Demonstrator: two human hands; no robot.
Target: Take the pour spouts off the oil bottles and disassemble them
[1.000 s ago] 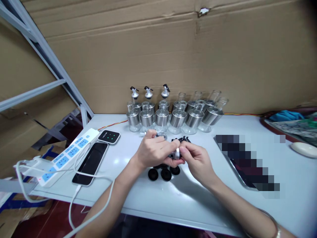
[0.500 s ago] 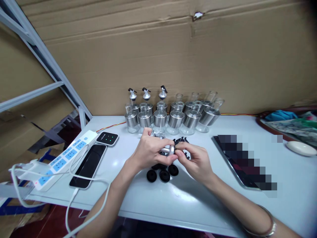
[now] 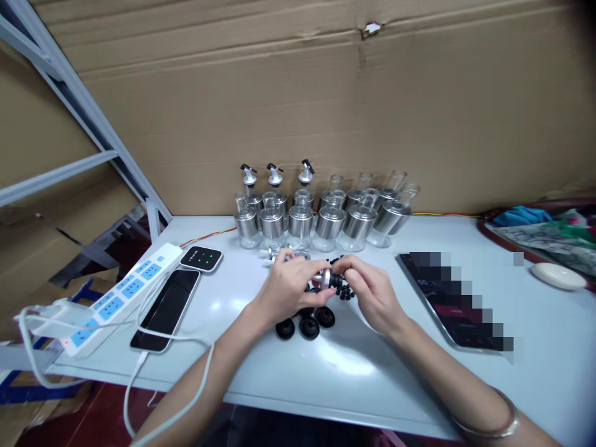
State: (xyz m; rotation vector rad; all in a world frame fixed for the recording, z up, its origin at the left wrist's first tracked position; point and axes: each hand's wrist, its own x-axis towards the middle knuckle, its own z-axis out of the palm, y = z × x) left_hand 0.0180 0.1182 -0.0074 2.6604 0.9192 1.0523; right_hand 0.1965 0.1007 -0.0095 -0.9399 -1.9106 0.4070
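My left hand (image 3: 288,282) is closed around a silver bottle pourer (image 3: 326,279), held level above the table. A black ribbed stopper (image 3: 335,281) shows at the pourer's right end. The fingers of my right hand (image 3: 370,288) are bent together at that stopper; their tips are partly hidden. Just below my hands lie several black round caps (image 3: 309,327). Small black parts (image 3: 346,292) are scattered beneath my right fingers. More silver pourer pieces (image 3: 270,254) lie behind my left hand, partly covered by it.
Two rows of glass bottles with steel sleeves (image 3: 301,222) stand at the back; three in the rear row carry pourers (image 3: 275,174). On the left are a power strip (image 3: 125,292), a phone (image 3: 167,310), a small black device (image 3: 201,259) and a white cable (image 3: 205,366). A tablet-like device (image 3: 447,310) lies right.
My right hand has shifted slightly right, away from my left palm. The black ribbed stopper at the pourer's end now shows between my hands. My left hand keeps hold of the pourer.
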